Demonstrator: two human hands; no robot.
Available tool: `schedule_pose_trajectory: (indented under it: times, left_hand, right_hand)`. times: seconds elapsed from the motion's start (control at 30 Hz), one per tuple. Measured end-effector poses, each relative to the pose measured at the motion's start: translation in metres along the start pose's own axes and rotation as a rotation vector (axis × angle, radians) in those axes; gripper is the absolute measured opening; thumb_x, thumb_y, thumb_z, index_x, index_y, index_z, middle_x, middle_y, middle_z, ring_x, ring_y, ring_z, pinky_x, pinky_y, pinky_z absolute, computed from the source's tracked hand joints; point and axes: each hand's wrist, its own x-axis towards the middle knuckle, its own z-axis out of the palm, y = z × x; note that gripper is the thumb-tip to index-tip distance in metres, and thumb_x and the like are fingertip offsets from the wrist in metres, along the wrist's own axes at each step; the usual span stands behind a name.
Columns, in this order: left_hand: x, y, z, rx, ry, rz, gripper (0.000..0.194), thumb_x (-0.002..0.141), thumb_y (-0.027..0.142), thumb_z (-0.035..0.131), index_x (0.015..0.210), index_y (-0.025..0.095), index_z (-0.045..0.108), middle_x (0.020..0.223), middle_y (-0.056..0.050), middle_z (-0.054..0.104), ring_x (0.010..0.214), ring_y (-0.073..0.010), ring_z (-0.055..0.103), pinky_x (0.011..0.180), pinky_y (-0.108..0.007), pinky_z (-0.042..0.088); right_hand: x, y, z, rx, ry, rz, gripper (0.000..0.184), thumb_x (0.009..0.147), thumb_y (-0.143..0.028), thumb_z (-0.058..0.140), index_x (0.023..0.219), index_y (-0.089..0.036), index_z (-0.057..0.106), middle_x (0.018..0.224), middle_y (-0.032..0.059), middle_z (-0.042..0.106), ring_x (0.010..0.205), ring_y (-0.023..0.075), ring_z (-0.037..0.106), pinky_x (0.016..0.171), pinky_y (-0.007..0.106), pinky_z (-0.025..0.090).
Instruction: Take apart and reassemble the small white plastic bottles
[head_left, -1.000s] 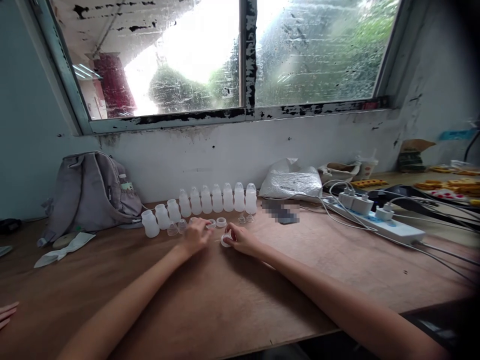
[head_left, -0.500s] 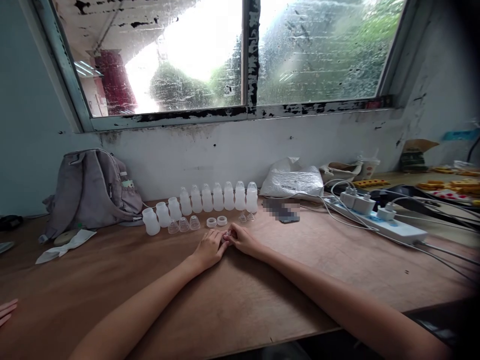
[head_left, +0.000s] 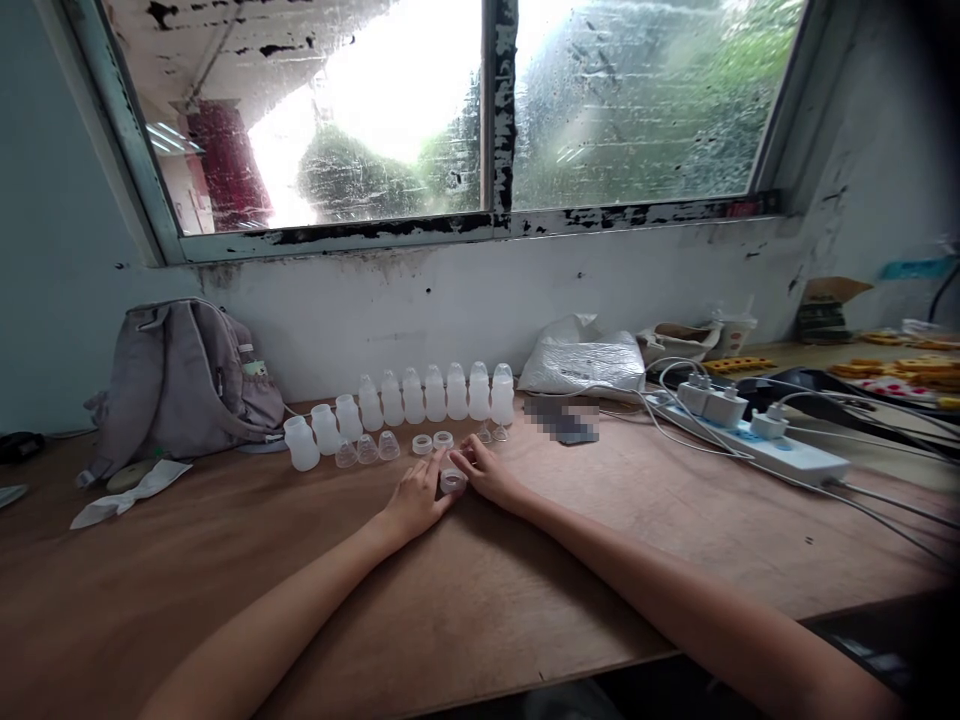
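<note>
My left hand [head_left: 416, 498] rests on the table with thumb and fingers closed around a white bottle collar ring [head_left: 453, 481]. My right hand [head_left: 491, 476] is just beyond and to the right of the ring, its fingers bent together; a small clear piece by its fingertips is too unclear to name. Two more collar rings [head_left: 422, 444] lie beyond my hands. Left of them stand three clear domed caps [head_left: 367, 449]. Small clear teats [head_left: 493, 433] lie past my right hand. Behind is a row of frosted baby bottles [head_left: 413, 398], several capped, three at the left end open-topped.
A grey backpack [head_left: 184, 380] stands at the left by a white cloth strip [head_left: 131, 495]. To the right are a phone [head_left: 576, 432], a silvery plastic bag [head_left: 585, 360] and a power strip [head_left: 787, 452] with trailing cables. The wall and window rise behind the table.
My right hand has drawn slightly up and away from my left. The collar ring, mostly covered by my fingers before, now shows between my hands. Another person's fingers at the left edge have left view.
</note>
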Motion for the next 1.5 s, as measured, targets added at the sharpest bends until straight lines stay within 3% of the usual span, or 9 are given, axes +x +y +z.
schedule_pose_trajectory:
  times: [0.13,0.27,0.43,0.6,0.7,0.9,1.07,1.2,1.5]
  left_hand:
    - [-0.002,0.001,0.0,0.041,0.029,0.026,0.058,0.077,0.036,0.049,0.128,0.018,0.027,0.108,-0.01,0.054,0.1,-0.0224,0.049,0.085,-0.038,0.04]
    - [0.003,-0.003,0.003,0.094,0.046,0.05,0.047,0.077,0.035,0.048,0.12,0.017,0.039,0.113,-0.009,0.051,0.105,-0.023,0.044,0.088,-0.037,0.036]
    - [0.039,-0.011,0.019,0.135,0.117,-0.019,0.039,0.075,0.034,0.05,0.112,0.019,0.046,0.11,-0.007,0.053,0.105,-0.0218,0.043,0.09,-0.036,0.032]
    - [0.083,-0.009,0.043,0.182,0.223,-0.176,0.04,0.074,0.039,0.051,0.109,0.02,0.048,0.117,-0.009,0.045,0.114,-0.0241,0.032,0.095,-0.039,0.026]
    - [0.092,-0.007,0.054,0.217,0.168,-0.215,0.039,0.073,0.042,0.051,0.105,0.019,0.051,0.121,-0.011,0.041,0.118,-0.0262,0.026,0.097,-0.044,0.02]
    - [0.09,-0.011,0.059,0.206,0.002,-0.268,0.041,0.077,0.046,0.043,0.106,0.018,0.05,0.114,-0.011,0.048,0.114,-0.0264,0.032,0.095,-0.049,0.02]
    - [0.087,-0.011,0.058,0.221,0.03,-0.255,0.043,0.077,0.041,0.042,0.113,0.018,0.046,0.115,-0.012,0.047,0.114,-0.026,0.033,0.096,-0.049,0.018]
    - [0.084,-0.013,0.058,0.212,0.019,-0.215,0.043,0.079,0.039,0.04,0.12,0.027,0.041,0.121,-0.009,0.044,0.118,-0.0258,0.029,0.097,-0.052,0.015]
    - [0.081,-0.014,0.056,0.182,-0.034,-0.268,0.038,0.08,0.039,0.036,0.115,0.027,0.045,0.119,-0.009,0.047,0.114,-0.0249,0.035,0.096,-0.053,0.017]
  right_hand:
    - [0.01,0.009,-0.011,0.005,0.135,0.053,0.027,0.077,-0.046,0.042,0.084,-0.02,0.043,0.06,-0.0027,0.05,0.053,0.0127,0.047,0.05,0.024,0.036]
    - [0.023,0.028,-0.036,-0.178,0.308,0.063,0.026,0.075,-0.044,0.045,0.081,-0.019,0.046,0.063,-0.0001,0.049,0.058,0.0147,0.048,0.056,0.026,0.038]
    - [0.03,0.059,-0.063,-0.366,0.414,0.12,0.023,0.073,-0.037,0.047,0.082,-0.017,0.047,0.073,0.0042,0.051,0.067,0.0171,0.05,0.063,0.029,0.04]
    - [0.032,0.074,-0.069,-0.404,0.422,0.179,0.021,0.073,-0.03,0.045,0.087,-0.015,0.049,0.082,0.0075,0.051,0.075,0.0183,0.051,0.069,0.03,0.041]
    - [0.033,0.074,-0.067,-0.405,0.414,0.198,0.019,0.073,-0.025,0.044,0.088,-0.015,0.049,0.088,0.009,0.051,0.076,0.0183,0.051,0.071,0.03,0.042]
    - [0.034,0.071,-0.066,-0.437,0.442,0.241,0.023,0.073,-0.018,0.039,0.094,-0.014,0.048,0.095,0.0114,0.05,0.084,0.0198,0.051,0.077,0.03,0.04]
    - [0.034,0.073,-0.072,-0.503,0.451,0.332,0.029,0.07,-0.015,0.04,0.098,-0.013,0.045,0.096,0.0129,0.051,0.091,0.0231,0.048,0.079,0.033,0.037]
    - [0.032,0.075,-0.072,-0.536,0.389,0.418,0.03,0.065,-0.016,0.044,0.095,-0.014,0.046,0.089,0.0118,0.056,0.086,0.0253,0.051,0.072,0.034,0.037]
    - [0.032,0.075,-0.071,-0.584,0.331,0.442,0.028,0.066,-0.017,0.045,0.094,-0.015,0.048,0.091,0.0118,0.058,0.087,0.0252,0.052,0.069,0.033,0.037]
